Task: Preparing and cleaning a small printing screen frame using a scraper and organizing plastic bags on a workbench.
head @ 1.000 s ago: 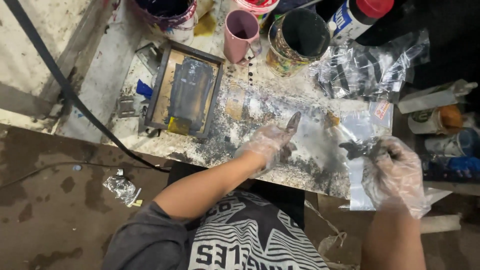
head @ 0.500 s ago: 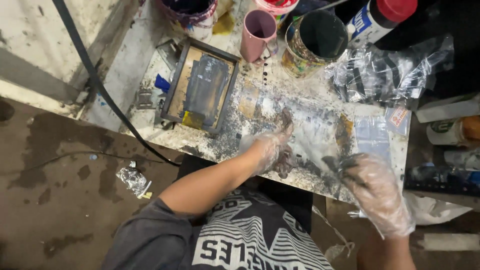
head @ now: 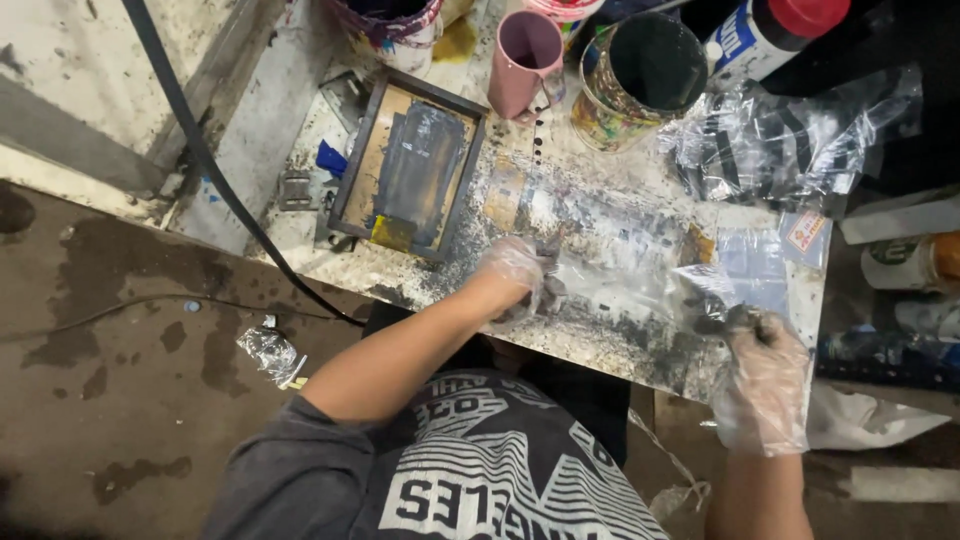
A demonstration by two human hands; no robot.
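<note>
Both my hands wear thin clear gloves. My left hand is closed around a small dark tool and presses it down on the paint-stained tabletop. To its right lies a clear plastic sheet, flat on the table. My right hand is at the table's near edge and pinches the blackened right corner of that sheet. What kind of tool it is stays hidden under the fingers.
A dark wooden frame holding a grey panel lies at the left. At the back stand a pink mug, an open paint can and a red-capped spray can. Crumpled plastic bags lie at right. A black cable hangs off the left edge.
My left hand has come down from holding the tool raised to pressing it on the table. My right hand has slid left and nearer along the sheet's edge.
</note>
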